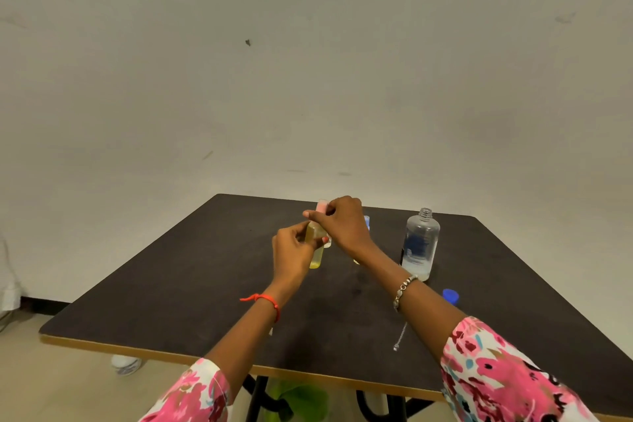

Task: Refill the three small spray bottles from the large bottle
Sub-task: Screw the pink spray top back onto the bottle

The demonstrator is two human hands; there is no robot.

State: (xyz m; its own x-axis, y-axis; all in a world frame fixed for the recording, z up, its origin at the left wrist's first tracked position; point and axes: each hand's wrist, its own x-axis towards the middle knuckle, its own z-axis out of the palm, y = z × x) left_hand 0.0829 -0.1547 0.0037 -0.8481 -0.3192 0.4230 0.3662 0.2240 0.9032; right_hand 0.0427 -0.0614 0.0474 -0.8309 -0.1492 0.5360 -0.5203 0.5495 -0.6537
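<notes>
My left hand (294, 252) grips a small yellow spray bottle (315, 255) held above the dark table (171, 291). My right hand (342, 221) is on top of that bottle, fingers curled round its top. A pink-capped small bottle (322, 207) shows just behind my right hand's fingers. A blue-capped small bottle (367, 222) peeks out to the right of that hand, mostly hidden. The large clear bottle (420, 245) stands uncapped at the right, with only a little liquid at its bottom. Its blue cap (450, 296) lies on the table nearer to me.
A thin spray tube (400, 336) lies on the table near my right forearm. A white bottle (126, 364) lies on the floor below the table's left front edge. Something green (301, 401) sits under the table. The table stands close to a plain wall.
</notes>
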